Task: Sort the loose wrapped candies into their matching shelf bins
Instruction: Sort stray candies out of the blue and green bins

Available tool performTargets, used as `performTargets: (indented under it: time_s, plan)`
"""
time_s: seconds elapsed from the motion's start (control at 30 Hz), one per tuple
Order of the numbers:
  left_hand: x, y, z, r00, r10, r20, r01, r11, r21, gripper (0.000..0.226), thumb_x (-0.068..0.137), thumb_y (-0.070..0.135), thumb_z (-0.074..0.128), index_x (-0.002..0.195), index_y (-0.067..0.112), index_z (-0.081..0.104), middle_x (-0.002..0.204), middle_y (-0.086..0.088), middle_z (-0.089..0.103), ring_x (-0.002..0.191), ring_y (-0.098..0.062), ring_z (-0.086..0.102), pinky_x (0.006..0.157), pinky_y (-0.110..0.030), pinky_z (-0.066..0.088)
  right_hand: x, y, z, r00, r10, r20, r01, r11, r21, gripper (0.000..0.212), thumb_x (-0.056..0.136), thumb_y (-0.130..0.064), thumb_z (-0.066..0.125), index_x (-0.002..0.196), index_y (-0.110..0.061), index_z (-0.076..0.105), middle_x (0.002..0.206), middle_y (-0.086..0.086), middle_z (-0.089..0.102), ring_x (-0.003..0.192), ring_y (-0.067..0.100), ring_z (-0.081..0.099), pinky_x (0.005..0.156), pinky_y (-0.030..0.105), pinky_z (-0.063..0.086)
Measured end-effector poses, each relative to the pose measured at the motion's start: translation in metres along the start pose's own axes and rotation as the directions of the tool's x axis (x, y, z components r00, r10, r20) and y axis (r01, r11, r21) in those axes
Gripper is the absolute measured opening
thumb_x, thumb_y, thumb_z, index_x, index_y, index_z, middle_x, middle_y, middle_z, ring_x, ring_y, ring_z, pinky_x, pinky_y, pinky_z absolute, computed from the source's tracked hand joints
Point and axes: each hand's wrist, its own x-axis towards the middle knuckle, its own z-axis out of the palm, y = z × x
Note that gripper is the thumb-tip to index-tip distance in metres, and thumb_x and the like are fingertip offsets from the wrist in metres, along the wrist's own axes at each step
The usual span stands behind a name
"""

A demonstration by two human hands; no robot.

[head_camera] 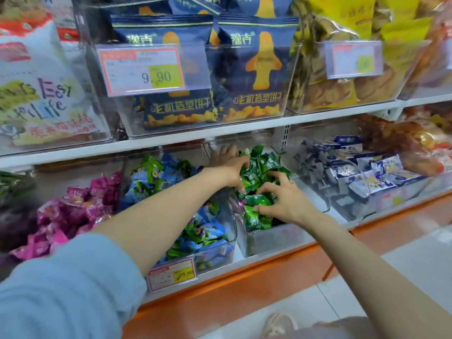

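Green wrapped candies (pixel 259 167) in clear bin (pixel 269 238), 9.90 tag (pixel 144 69), 29.80 tag (pixel 171 274)

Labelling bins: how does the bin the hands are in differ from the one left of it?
The green bin holds nearly all green candies; the mixed bin, blue and green wrappers. The mixed bin has a price tag; the green bin shows none. The left hand and right hand reach into the green bin only. Both clear, same shelf.
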Motion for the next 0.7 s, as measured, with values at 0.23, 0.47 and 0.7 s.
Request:
performTargets:
  time_s: [0.23,0.47,0.7]
  plan:
    - [0.014,-0.002,-0.003,1.000,0.024,0.014,-0.024,0.999,0.046,0.064,0.072,0.038,0.076,0.128,0.032,0.046,0.148,-0.004,0.023,0.139,-0.027,0.014,0.110,-0.048,0.015,0.004,0.016,-0.009,0.989,0.052,-0.138,-0.037,0.993,0.110,0.037,0.079,-0.025,0.073,0.110,-0.008,0.066,0.122,0.010,0.049,0.107,0.025,0.052,0.076,0.024,0.034]
    - [0.021,-0.007,-0.004,0.999,0.031,-0.013,-0.031,1.000,0.003,0.053,0.077,0.032,0.074,0.123,0.027,0.049,0.149,-0.006,0.023,0.141,-0.030,0.006,0.112,-0.055,0.004,0.000,0.039,-0.030,0.957,0.191,-0.217,-0.133,0.957,0.256,0.043,0.080,-0.026,0.074,0.116,-0.006,0.065,0.119,0.014,0.053,0.107,0.026,0.052,0.077,0.016,0.030]
    - [0.018,-0.010,0.000,0.997,0.012,-0.070,-0.015,0.999,-0.046,0.057,0.077,0.037,0.073,0.127,0.030,0.047,0.152,-0.004,0.019,0.142,-0.031,0.009,0.112,-0.054,0.006,0.019,0.023,-0.035,0.893,0.247,-0.375,-0.054,0.888,0.457,0.037,0.079,-0.028,0.074,0.112,-0.012,0.066,0.109,0.014,0.061,0.100,0.025,0.058,0.085,0.025,0.043]
